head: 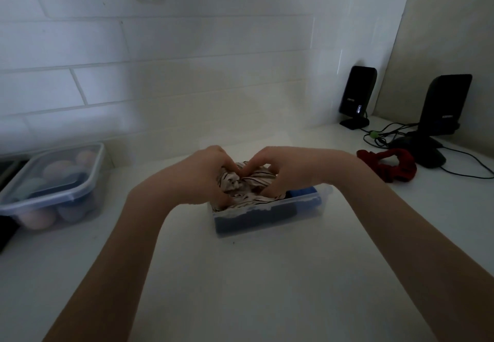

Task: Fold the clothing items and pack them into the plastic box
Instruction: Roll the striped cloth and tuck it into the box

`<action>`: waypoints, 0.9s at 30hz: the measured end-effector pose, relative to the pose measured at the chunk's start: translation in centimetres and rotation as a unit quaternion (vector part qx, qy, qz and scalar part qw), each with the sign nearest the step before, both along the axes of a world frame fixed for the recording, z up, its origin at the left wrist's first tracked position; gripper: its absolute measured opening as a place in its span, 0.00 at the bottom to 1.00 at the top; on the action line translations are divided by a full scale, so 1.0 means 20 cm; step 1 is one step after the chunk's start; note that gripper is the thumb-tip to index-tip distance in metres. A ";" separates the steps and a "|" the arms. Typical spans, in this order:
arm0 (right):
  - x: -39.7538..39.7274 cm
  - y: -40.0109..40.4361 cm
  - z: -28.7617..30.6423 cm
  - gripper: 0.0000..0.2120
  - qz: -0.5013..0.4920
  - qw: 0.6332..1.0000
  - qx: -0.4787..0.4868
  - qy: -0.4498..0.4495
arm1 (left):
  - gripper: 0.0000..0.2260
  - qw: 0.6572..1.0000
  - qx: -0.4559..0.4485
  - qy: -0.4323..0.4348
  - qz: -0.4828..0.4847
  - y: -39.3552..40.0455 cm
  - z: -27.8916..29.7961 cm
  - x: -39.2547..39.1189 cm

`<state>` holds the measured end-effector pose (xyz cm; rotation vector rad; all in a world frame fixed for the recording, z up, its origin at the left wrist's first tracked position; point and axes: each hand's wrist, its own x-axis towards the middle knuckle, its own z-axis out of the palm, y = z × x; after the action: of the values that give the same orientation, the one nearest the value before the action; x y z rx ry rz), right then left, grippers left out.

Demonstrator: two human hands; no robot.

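A clear plastic box [324, 202] stands on the white table in the middle of the view. Dark blue folded clothing [248, 221] fills its front, with a brighter blue piece [304, 191] at the right. On top lies a bunched cream garment with dark stripes [248, 183]. My left hand [200, 178] presses on its left side, fingers curled into the cloth. My right hand [288, 170] grips its right side. The fingertips of both hands nearly meet above the garment. The box's far wall is hidden behind my hands.
A lidded clear container [53, 189] with pastel rolled items sits at the left. A red scrunchie [387, 166] lies at the right, beside two black speakers [357, 95] [443, 106], a dark mouse and cables. A tiled wall rises behind the table.
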<state>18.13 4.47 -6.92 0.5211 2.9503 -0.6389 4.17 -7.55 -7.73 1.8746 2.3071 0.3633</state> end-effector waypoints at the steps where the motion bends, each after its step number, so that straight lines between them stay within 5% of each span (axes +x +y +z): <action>1: 0.00 0.00 0.00 0.25 0.004 1.000 0.012 -0.002 | 0.24 1.000 -0.004 0.015 0.002 0.00 0.00 0.01; 14: 0.01 0.02 0.00 0.23 -0.021 0.995 0.092 -0.032 | 0.15 0.987 -0.084 0.126 0.058 -0.01 -0.05 0.05; 20: 0.00 0.03 -0.04 0.25 -0.028 0.993 0.067 -0.088 | 0.16 0.972 -0.110 0.205 0.005 0.02 -0.04 0.06; 27: 0.00 0.05 -0.06 0.23 -0.054 0.991 0.065 -0.101 | 0.12 0.972 -0.131 0.196 0.016 0.05 -0.04 0.08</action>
<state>18.14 5.40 -8.22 0.7160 2.7982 -0.3776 5.87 -6.56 -8.49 1.9103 2.4718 -0.3278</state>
